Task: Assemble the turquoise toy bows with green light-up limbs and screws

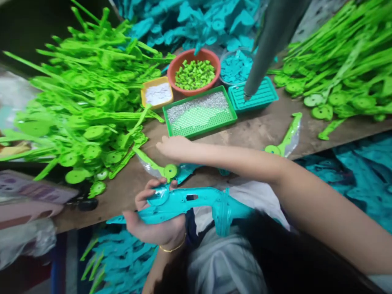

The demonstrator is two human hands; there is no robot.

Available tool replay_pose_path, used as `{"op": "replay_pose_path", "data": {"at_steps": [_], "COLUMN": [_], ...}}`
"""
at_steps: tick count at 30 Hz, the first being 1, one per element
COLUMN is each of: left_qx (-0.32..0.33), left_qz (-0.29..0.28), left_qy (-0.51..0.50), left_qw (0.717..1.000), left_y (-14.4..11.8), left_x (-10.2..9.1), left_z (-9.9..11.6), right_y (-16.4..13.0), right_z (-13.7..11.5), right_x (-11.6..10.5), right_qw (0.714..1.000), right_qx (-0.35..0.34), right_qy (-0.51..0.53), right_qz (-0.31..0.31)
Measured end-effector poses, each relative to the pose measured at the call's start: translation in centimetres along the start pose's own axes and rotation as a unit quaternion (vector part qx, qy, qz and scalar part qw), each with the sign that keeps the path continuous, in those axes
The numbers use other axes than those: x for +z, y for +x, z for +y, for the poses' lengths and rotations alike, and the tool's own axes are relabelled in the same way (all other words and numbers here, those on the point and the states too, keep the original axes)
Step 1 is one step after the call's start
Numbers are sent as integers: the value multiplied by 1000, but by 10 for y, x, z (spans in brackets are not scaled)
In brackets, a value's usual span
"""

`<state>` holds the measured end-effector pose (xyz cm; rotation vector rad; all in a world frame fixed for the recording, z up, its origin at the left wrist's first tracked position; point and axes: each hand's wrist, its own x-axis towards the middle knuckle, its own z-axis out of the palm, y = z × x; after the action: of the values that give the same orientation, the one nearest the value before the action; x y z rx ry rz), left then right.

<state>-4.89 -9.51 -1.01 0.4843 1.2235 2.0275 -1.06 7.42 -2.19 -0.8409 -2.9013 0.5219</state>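
My left hand is wrapped around a long teal plastic toy shell, with a round disc at one end and a grip-like part near the other. Over the table, my right hand is closed with its fingers curled down, just below the green mesh tray. Whatever those fingers hold is hidden. Close beneath it lies a green lever with a round end and a clear blade, almost touching my left fingertips. Part of another teal piece shows behind the held shell.
A heap of green plastic parts fills the left side; another green pile lies right. A red bowl, yellow box and teal basket stand behind. A dark slanting pole-like tool hangs over the basket. Another green lever lies right.
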Motion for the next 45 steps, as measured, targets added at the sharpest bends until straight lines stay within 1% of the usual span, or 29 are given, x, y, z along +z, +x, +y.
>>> {"op": "replay_pose_path", "data": {"at_steps": [1, 2, 4, 6, 7, 9, 11, 14, 15, 17, 19, 20, 21, 24, 25, 26, 29, 32, 35, 40, 45], "left_qx": [-6, -19, -47, -76, -90, -113, -138, -157, -160, -165, -167, -169, -169, -162, -158, -154, -151, -149, -144, -145, -130], "left_qz": [-9, -20, -38, -54, -64, -75, -82, -84, -83, -81, -81, -82, -82, -73, -70, -70, -88, -101, -100, -92, -90], "left_qy": [-7, -16, -38, -57, -66, -79, -78, -68, -69, -77, -84, -87, -88, -79, -73, -66, -64, -61, -51, -71, -64], "left_qw": [1000, 999, 997, 994, 992, 988, 984, 982, 981, 980, 979, 978, 978, 981, 982, 983, 982, 982, 983, 983, 985], "left_y": [2, 4, 8, 10, 10, 8, 3, -4, -6, -10, -12, -12, -12, -13, -14, -14, -16, -17, -17, -15, -15], "left_x": [4, 9, 23, 40, 49, 66, 79, 89, 90, 91, 91, 91, 91, 93, 93, 94, 94, 93, 91, 89, 88], "left_z": [-2, -5, -13, -23, -29, -40, -49, -58, -59, -60, -60, -60, -60, -62, -63, -64, -66, -67, -66, -65, -67], "right_y": [-12, -26, -61, -98, -115, -145, -165, -178, -180, -181, -182, -183, -184, -187, -187, -187, -184, -179, -175, -174, -173], "right_z": [11, 23, 46, 62, 67, 70, 68, 61, 59, 57, 57, 57, 56, 50, 46, 42, 29, 21, 18, 17, 16], "right_x": [-14, -29, -57, -76, -80, -80, -71, -54, -49, -42, -39, -39, -39, -38, -37, -35, -28, -22, -19, -20, -22], "right_qw": [1000, 998, 988, 972, 961, 939, 911, 857, 843, 832, 832, 837, 849, 902, 914, 918, 906, 902, 903, 888, 913], "right_qx": [15, 17, 41, 58, 65, 73, 82, 111, 117, 117, 106, 102, 94, 50, 40, 39, 62, 43, 35, 51, 10], "right_qy": [18, 48, 119, 204, 246, 318, 377, 453, 472, 496, 504, 496, 476, 380, 357, 346, 359, 359, 352, 375, 330], "right_qz": [20, 37, 85, 103, 107, 113, 148, 219, 229, 220, 207, 205, 207, 196, 190, 189, 215, 236, 243, 261, 239]}}
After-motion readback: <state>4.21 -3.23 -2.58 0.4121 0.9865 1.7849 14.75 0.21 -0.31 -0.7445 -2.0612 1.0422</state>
